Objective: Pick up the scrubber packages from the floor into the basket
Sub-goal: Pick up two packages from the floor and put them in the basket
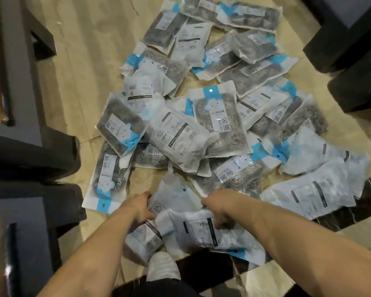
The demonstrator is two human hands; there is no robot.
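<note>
Head view: a person bends over a heap of scrubber packages [219, 116] spread on the tan floor [73, 61]; motion blur makes the print unreadable.
Left hand [138, 207]: fingers curled and thumb on top, pinching the near edge of a white-backed package [176, 194]; the fingertips are tucked out of sight beneath it.
Right hand [217, 207]: knuckles up, fingers curled down over the top edge of a label-side package [206, 232]; the back of the hand hides the fingertips.
Small package [144, 239]: just below the Left hand, partly under the label-side package; whether that hand also touches it cannot be told.
Heap: the packages overlap. Many lie face down with white backs up, and others show steel-wool coils behind clear fronts with a blue strip. The lower ones are mostly covered, so the count is unclear.
Shoe [162, 266]: a white toe between the forearms, touching the nearest packages; dark trousers hide the rest.
Furniture: dark legs [30, 155] at left and dark blocks [351, 39] at right, all cut off by the frame edges.
Dark floor band [351, 211]: a marbled strip; the rightmost packages lie across it.
</note>
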